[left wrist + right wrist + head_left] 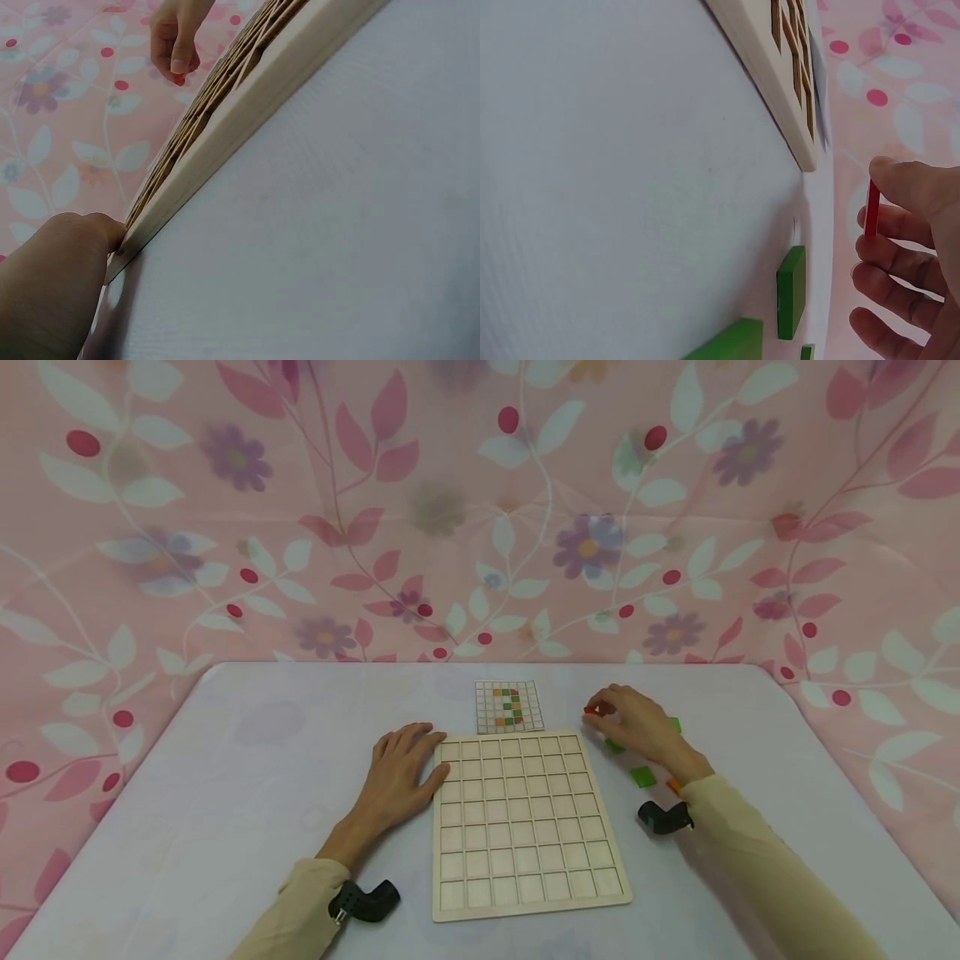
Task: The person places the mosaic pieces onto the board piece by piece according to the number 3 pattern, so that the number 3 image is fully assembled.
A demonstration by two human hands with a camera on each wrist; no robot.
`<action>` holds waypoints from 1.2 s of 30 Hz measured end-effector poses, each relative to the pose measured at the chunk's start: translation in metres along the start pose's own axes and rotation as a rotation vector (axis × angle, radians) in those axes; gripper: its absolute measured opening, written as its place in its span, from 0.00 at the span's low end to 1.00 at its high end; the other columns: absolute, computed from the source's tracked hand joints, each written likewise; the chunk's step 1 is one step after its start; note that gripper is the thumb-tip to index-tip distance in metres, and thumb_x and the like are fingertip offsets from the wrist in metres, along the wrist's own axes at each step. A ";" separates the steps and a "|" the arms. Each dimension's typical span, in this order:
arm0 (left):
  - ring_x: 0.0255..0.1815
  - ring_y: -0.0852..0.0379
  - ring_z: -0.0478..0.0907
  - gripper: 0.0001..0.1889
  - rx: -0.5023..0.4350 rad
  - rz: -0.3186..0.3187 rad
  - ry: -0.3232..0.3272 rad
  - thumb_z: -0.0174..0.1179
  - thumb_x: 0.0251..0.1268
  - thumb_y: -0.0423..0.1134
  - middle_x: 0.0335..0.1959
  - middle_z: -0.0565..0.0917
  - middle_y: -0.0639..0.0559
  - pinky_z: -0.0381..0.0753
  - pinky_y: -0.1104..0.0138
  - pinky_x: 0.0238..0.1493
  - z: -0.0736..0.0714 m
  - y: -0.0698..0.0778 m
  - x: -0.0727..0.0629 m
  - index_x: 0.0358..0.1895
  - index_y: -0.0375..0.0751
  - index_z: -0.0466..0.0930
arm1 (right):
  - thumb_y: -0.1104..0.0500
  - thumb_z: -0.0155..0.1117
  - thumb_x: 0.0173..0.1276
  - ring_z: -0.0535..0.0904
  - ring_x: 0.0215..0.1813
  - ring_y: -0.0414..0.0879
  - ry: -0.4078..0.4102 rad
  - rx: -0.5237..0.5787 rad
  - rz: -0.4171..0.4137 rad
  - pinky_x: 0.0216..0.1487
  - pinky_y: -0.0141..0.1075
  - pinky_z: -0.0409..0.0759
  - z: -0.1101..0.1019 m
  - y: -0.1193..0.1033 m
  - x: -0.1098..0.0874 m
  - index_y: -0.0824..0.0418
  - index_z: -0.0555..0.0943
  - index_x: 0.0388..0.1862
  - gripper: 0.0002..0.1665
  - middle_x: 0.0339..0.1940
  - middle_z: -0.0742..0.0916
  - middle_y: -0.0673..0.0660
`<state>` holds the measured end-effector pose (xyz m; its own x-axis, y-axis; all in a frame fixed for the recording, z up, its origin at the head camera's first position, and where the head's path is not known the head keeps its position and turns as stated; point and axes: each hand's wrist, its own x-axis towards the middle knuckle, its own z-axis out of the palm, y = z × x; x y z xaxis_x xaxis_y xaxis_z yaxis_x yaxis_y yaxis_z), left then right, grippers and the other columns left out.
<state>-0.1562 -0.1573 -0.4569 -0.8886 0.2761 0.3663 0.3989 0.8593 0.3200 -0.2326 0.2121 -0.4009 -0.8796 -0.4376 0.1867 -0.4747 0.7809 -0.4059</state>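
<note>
White-covered table (247,793) carries our wooden grid board (522,832), its compartments showing pale wood. Our left hand (401,777) rests relaxed at its far left corner. Right of the far right corner, our right hand (636,720) pinches a red tile (871,210) between fingers, edge-on, full shape unclear; green tiles (642,777) lie near.

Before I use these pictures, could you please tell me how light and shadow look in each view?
Head: dim, even light, soft shadow beside the right sleeve; left wrist: dark shadow beside the left hand; right wrist: soft shadow near the middle green tile.
</note>
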 end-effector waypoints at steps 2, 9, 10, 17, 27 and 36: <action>0.66 0.47 0.65 0.23 -0.001 0.002 0.002 0.53 0.66 0.54 0.63 0.72 0.46 0.58 0.46 0.65 0.000 0.000 0.000 0.60 0.49 0.74 | 0.48 0.64 0.64 0.79 0.43 0.46 0.006 -0.003 -0.012 0.42 0.42 0.78 0.002 -0.002 0.000 0.57 0.81 0.43 0.15 0.37 0.84 0.50; 0.66 0.47 0.65 0.23 -0.001 0.002 0.006 0.53 0.66 0.54 0.63 0.72 0.46 0.58 0.46 0.65 0.000 -0.001 0.001 0.60 0.49 0.74 | 0.48 0.66 0.62 0.79 0.41 0.44 0.007 -0.021 -0.015 0.41 0.41 0.78 0.008 -0.014 -0.002 0.56 0.82 0.42 0.15 0.35 0.84 0.49; 0.66 0.47 0.65 0.23 -0.001 0.002 0.006 0.53 0.66 0.54 0.63 0.72 0.46 0.58 0.46 0.65 0.000 -0.001 0.000 0.60 0.49 0.74 | 0.48 0.67 0.62 0.79 0.41 0.44 0.003 -0.018 -0.016 0.41 0.41 0.77 0.009 -0.016 -0.003 0.56 0.82 0.42 0.15 0.35 0.84 0.49; 0.67 0.47 0.65 0.23 -0.006 -0.001 0.007 0.53 0.66 0.54 0.63 0.72 0.46 0.57 0.46 0.65 0.000 -0.001 0.000 0.60 0.48 0.74 | 0.49 0.67 0.62 0.78 0.41 0.43 -0.014 -0.002 -0.059 0.40 0.38 0.77 0.015 -0.028 -0.007 0.56 0.82 0.42 0.14 0.36 0.83 0.49; 0.67 0.47 0.65 0.23 -0.004 0.000 0.005 0.53 0.65 0.53 0.63 0.72 0.46 0.57 0.46 0.65 0.002 0.000 0.001 0.60 0.49 0.74 | 0.48 0.68 0.61 0.77 0.39 0.41 0.004 -0.010 -0.066 0.38 0.34 0.77 0.020 -0.037 -0.012 0.54 0.82 0.41 0.14 0.35 0.83 0.47; 0.66 0.47 0.65 0.22 -0.005 0.004 0.015 0.53 0.65 0.53 0.62 0.72 0.46 0.58 0.46 0.64 0.001 -0.001 0.000 0.59 0.49 0.75 | 0.48 0.69 0.60 0.73 0.35 0.39 0.012 -0.030 -0.094 0.35 0.32 0.74 0.026 -0.043 -0.014 0.55 0.82 0.40 0.15 0.32 0.82 0.46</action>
<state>-0.1569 -0.1578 -0.4585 -0.8835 0.2730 0.3806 0.4037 0.8559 0.3232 -0.1987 0.1730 -0.4098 -0.8312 -0.5046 0.2332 -0.5559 0.7497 -0.3590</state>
